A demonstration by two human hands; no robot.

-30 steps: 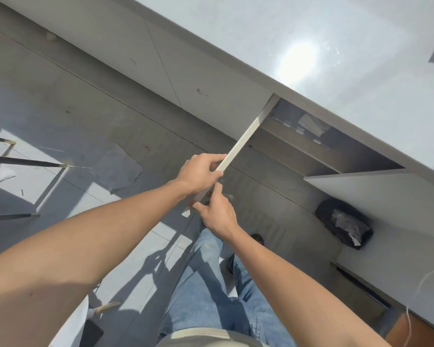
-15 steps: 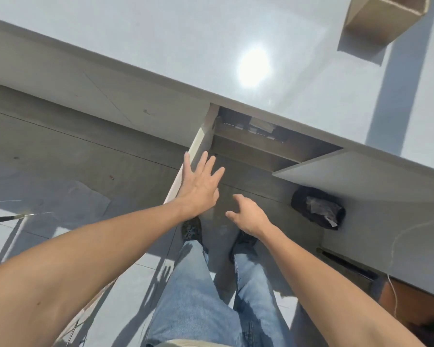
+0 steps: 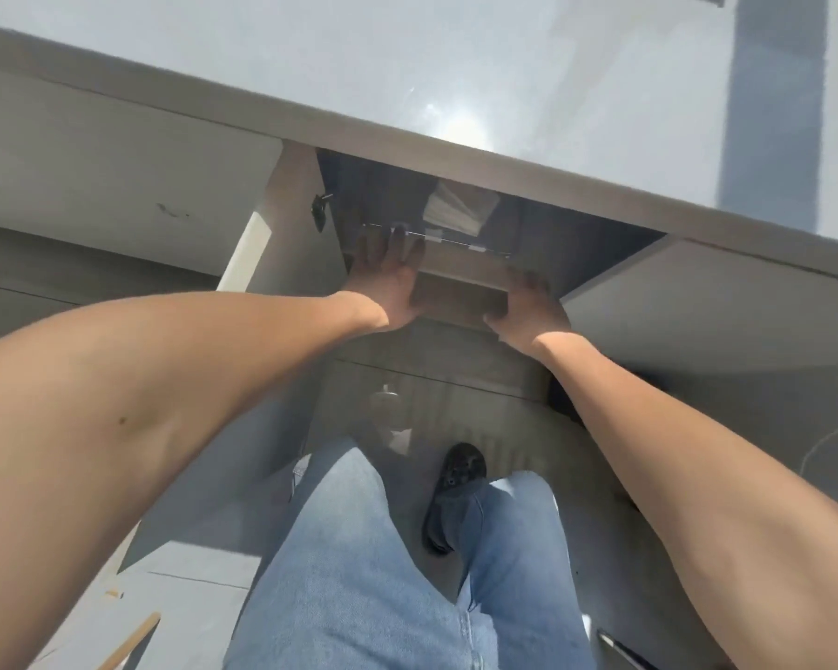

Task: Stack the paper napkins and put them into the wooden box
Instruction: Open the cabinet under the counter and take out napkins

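Observation:
Under the white counter point(image 3: 456, 65) a cabinet stands open. On its shelf, behind a thin rail point(image 3: 436, 239), lies a white stack of paper napkins point(image 3: 458, 207), partly in shadow. In front of the rail is a tan, wooden-looking block point(image 3: 458, 295); I cannot tell whether it is a box or part of the shelf. My left hand point(image 3: 388, 278) presses on its left end with fingers stretched toward the rail. My right hand point(image 3: 528, 307) clasps its right end.
The left cabinet door point(image 3: 257, 244) swings out edge-on toward me. The right door point(image 3: 707, 302) hangs open at the right. My legs in jeans point(image 3: 383, 573) and a dark shoe point(image 3: 456, 490) stand on the grey floor below. A wooden stick point(image 3: 131, 640) lies at the bottom left.
My hands left the door edge, opened, and have reached forward into the cabinet onto the tan block. The view has moved closer and lower toward the cabinet.

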